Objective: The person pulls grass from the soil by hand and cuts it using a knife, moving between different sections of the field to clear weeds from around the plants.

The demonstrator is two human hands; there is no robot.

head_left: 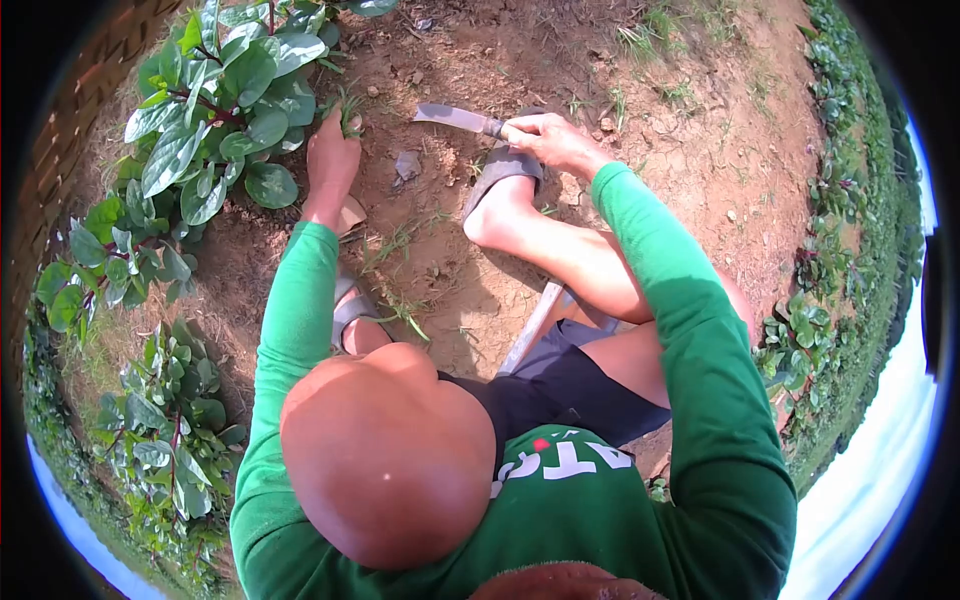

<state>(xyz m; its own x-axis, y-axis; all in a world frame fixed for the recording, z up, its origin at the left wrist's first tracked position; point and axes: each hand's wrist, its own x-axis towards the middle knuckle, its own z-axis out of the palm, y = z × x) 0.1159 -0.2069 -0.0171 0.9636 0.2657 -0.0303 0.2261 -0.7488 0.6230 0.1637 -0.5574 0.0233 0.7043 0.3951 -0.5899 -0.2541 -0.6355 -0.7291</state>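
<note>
My left hand (333,158) is closed around a small tuft of grass (349,112), low over the soil beside a leafy plant (225,110) with broad green leaves and dark red stems. Green blades stick out above its fingers. In my right hand (562,143) is the handle of a knife (455,118), its broad blade pointing left toward the left hand. The blade lies close over the bare soil, in front of my sandaled foot (505,190).
Loose pulled grass (400,310) lies on the dirt between my feet. A low wooden seat (535,325) shows beneath me. More leafy plants (175,430) grow at the left, and a crop row (850,170) runs along the right. Woven material (90,90) edges the upper left.
</note>
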